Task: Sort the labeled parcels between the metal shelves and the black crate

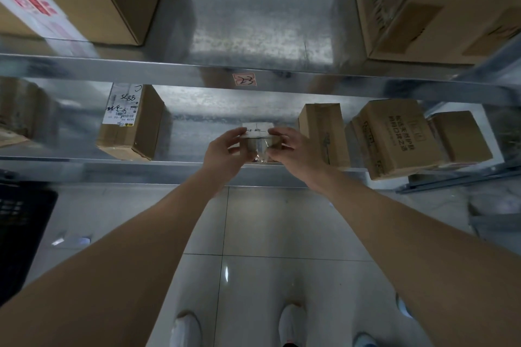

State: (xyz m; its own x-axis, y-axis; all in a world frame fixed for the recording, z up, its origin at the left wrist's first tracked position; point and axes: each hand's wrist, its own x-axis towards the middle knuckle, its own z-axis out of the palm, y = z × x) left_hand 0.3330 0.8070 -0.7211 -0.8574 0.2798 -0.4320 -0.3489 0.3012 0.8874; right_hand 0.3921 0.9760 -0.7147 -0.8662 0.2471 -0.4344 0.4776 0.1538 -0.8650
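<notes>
Head view: both hands' grips, left hand (225,151) and right hand (293,149), pinch small taped white-labelled parcel (258,138).

A: Where does the view sit?
B: On the person's head, facing forward and tilted down at the shelves (253,76), close up.
A: How wide?
B: Very. It runs from boxes on the upper shelf down past both forearms to the floor (282,222) and shoes at the bottom edge.
A: Any second view?
B: No, only this one.
</notes>
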